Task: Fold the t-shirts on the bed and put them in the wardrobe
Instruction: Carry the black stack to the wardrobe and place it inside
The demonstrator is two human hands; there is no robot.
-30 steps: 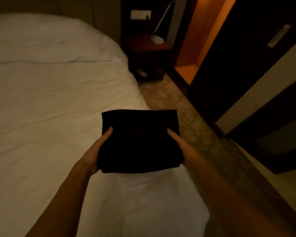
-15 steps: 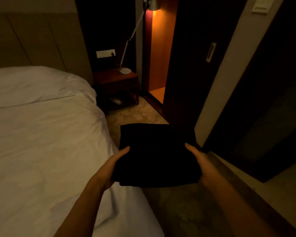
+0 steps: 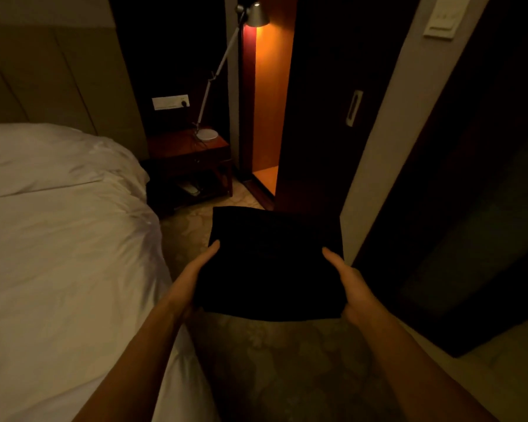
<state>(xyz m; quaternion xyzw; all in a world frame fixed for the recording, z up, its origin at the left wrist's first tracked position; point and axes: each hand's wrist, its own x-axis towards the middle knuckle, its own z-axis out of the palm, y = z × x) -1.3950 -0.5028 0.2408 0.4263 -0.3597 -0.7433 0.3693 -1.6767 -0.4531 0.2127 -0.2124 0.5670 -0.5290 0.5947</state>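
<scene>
Head view: our left hand (image 3: pixel 195 280) and right hand (image 3: pixel 352 287) grip the folded t-shirt (image 3: pixel 275 263) by its edges; loosening could unfold it.

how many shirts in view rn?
1. A folded black shirt, held over the floor beside the bed by the left hand and right hand at its side edges. More may lie outside the frame.
</scene>
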